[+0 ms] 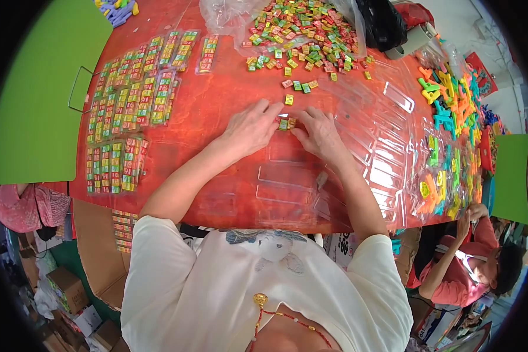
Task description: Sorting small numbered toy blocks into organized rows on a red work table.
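Near the middle of the red table, my two hands meet over a pair of small candy-like boxes, one green (283,125) and one yellowish (291,123). My left hand (249,128) is closed, its fingertips at the left side of the pair; what they grip is hard to see. The thumb and fingers of my right hand (321,136) close around the pair's right side. A single yellow box (289,100) lies just beyond, with a few more green and red ones (302,87) behind it. Clear plastic trays (284,176) lie below my hands.
A heap of small coloured boxes (305,29) spills from a clear bag at the back. Filled clear packs (117,105) stand in rows at left. More clear trays (387,158) overlap at right, beside colourful toy guns (452,105). A co-worker (460,264) sits at far right.
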### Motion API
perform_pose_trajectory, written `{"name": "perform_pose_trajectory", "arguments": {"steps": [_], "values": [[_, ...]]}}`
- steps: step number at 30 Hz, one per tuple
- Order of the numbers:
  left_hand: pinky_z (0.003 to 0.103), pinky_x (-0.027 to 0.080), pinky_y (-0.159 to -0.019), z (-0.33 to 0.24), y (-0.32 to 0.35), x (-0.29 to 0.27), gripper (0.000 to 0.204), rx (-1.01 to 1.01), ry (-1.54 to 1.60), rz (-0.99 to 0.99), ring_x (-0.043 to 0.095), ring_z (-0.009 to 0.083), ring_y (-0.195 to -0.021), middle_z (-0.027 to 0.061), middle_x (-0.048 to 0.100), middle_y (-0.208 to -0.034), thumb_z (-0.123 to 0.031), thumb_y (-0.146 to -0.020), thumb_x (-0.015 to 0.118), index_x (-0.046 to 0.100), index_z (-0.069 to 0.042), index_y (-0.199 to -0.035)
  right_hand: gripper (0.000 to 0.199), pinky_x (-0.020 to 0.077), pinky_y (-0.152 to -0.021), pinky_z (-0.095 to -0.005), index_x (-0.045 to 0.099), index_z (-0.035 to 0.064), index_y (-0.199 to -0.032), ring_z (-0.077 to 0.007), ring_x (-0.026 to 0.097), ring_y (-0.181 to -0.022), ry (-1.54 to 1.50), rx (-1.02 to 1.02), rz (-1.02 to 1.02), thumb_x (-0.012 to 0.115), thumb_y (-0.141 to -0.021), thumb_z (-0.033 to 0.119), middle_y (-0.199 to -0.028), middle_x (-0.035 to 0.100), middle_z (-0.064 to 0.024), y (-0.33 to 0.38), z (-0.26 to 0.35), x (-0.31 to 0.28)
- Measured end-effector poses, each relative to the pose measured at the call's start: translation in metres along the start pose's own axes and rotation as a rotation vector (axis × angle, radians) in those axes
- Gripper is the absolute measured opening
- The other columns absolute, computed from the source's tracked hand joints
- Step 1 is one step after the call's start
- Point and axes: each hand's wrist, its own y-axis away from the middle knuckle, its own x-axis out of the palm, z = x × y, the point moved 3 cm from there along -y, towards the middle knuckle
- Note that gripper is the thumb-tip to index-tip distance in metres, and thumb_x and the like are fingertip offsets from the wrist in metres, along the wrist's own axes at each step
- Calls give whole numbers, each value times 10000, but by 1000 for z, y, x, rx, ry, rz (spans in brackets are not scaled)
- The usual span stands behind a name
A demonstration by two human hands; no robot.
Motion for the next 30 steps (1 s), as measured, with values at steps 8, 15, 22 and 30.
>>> {"name": "perform_pose_trajectory", "arguments": {"steps": [8,15,22,30], "values": [[633,261,-1083,9,15,23,693,123,-285,6,306,382,-1423,182,354,-1508,-386,-920,614,368,-75,-1487,224,407,-805,-408,635,91,-1057,-283,595,-922,35,-38,-22,679,-844,147,-911,588,-89,-5,8,8],[676,114,-1144,8,15,31,862,12,-351,171,128,376,-1504,168,148,-1629,-531,-938,530,176,-53,-1562,195,420,-785,-423,624,79,-1021,-285,603,-917,-169,87,-15,678,-839,121,-898,599,-81,-8,0,18],[659,116,-1153,10,12,30,866,12,-290,204,143,362,-1504,177,156,-1626,-511,-942,533,149,-47,-1564,228,427,-771,-434,620,86,-1036,-283,621,-903,-287,171,17,698,-827,131,-902,628,-80,-8,-14,25],[638,142,-1155,16,14,24,868,-8,-157,162,197,356,-1493,192,211,-1609,-423,-926,579,133,-30,-1558,221,395,-815,-390,695,133,-1050,-242,567,-924,72,-120,-64,704,-831,152,-947,574,-58,-5,20,11]]}}
